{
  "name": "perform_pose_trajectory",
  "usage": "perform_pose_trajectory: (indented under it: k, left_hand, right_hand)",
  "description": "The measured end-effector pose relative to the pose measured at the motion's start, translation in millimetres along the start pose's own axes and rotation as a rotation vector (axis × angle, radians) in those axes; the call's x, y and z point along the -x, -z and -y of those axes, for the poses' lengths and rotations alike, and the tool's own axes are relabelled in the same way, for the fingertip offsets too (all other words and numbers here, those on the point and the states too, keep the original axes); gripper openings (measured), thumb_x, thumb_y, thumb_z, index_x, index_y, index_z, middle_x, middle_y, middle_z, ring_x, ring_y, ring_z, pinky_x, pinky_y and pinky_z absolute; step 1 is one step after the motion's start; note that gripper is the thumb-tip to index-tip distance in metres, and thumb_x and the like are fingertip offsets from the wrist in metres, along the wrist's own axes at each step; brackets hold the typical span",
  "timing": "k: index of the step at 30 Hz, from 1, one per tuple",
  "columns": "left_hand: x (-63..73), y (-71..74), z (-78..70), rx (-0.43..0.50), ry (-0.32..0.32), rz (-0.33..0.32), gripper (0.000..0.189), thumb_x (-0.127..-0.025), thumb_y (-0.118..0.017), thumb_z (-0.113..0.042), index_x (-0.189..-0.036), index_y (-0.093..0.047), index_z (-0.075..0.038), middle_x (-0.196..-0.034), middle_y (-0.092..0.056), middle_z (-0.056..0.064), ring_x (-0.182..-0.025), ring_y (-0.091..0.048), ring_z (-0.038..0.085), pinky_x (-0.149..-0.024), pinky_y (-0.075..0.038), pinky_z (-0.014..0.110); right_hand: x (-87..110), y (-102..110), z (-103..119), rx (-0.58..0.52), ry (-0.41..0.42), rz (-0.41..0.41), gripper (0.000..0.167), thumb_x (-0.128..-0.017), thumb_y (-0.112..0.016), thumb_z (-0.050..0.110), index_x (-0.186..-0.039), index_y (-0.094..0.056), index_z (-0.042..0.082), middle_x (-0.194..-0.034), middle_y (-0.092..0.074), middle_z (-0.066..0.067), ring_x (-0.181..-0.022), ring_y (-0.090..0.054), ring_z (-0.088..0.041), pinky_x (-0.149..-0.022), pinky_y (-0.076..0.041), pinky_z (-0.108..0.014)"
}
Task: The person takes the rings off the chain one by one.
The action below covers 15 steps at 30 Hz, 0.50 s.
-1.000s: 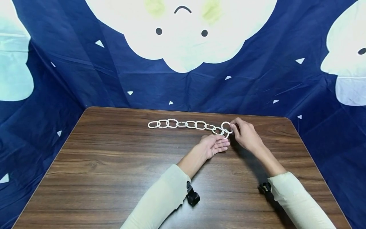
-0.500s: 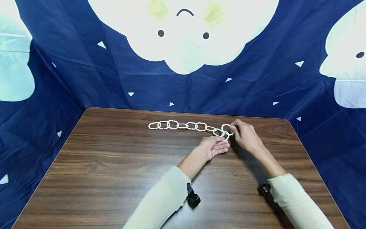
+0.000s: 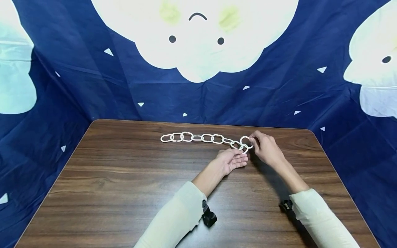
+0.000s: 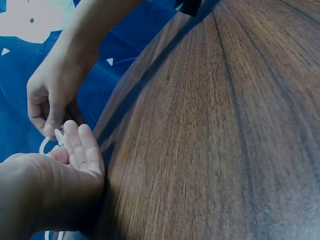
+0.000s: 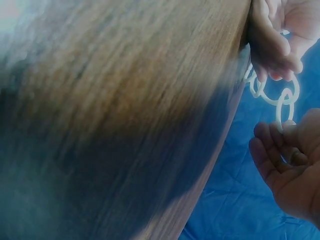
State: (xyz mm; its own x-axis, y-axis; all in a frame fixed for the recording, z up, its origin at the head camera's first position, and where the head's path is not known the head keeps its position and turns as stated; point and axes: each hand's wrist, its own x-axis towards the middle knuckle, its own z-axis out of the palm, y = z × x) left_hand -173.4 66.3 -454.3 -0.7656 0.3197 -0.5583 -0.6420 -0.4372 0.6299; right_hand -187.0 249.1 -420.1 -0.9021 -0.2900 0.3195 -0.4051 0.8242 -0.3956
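A white plastic chain (image 3: 207, 138) of several oval links stretches along the far part of the wooden table. Its right end rises between the two hands. The left hand (image 3: 230, 161) pinches a link near that end between thumb and index finger, its other fingers extended. On the right, thumb and fingertips of the right hand (image 3: 266, 147) pinch the end link (image 3: 246, 140). In the right wrist view, this link (image 5: 285, 106) hooks through the one in the left hand (image 5: 282, 42). The left wrist view shows both hands close together, the link partly hidden by fingers.
The brown wooden table (image 3: 124, 193) has rounded far corners. Behind it hangs a dark blue cloth (image 3: 201, 100) with white clouds and small triangles. A black wrist camera (image 3: 209, 215) is strapped at the left sleeve, another (image 3: 286, 205) at the right.
Both hands keep their grips at nearly the same spot. The whole head view has shifted slightly, with the scene a little lower in frame.
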Motion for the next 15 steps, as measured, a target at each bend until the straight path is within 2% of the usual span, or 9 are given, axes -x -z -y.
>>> perform_pose_trajectory:
  k: [4, 10, 15]
  left_hand:
    - [0.4, 0.2, -0.9, 0.0, 0.003, 0.0, 0.015, -0.109, -0.064, 0.0, -0.12, -0.073, 0.005, -0.077, -0.076, 0.005, -0.074, -0.077, 0.016, -0.113, -0.063, 0.047]
    - [1.7, -0.4, -1.5, -0.008, -0.002, 0.007, 0.028, -0.109, -0.063, 0.001, -0.134, -0.069, 0.011, -0.075, -0.076, 0.005, -0.073, -0.077, 0.015, -0.112, -0.063, 0.047]
    - [1.7, -0.1, -0.3, -0.016, -0.001, 0.014, 0.03, -0.109, -0.063, 0.001, -0.136, -0.068, 0.013, -0.075, -0.076, 0.005, -0.074, -0.078, 0.016, -0.112, -0.063, 0.047]
  right_hand:
    - [-0.8, 1.6, -2.6, 0.008, 0.0, -0.014, 0.008, -0.111, -0.067, 0.005, -0.111, -0.072, -0.002, -0.103, -0.08, -0.021, -0.093, -0.075, -0.04, -0.087, -0.06, -0.061]
    - [-2.7, 8.7, -8.2, 0.007, -0.039, -0.053, 0.011, -0.112, -0.066, 0.006, -0.113, -0.072, -0.003, -0.103, -0.08, -0.023, -0.093, -0.074, -0.042, -0.087, -0.059, -0.061]
    - [-0.5, 11.3, -9.9, 0.001, -0.045, -0.05, 0.01, -0.112, -0.067, 0.006, -0.114, -0.072, -0.002, -0.102, -0.08, -0.023, -0.091, -0.073, -0.041, -0.085, -0.058, -0.061]
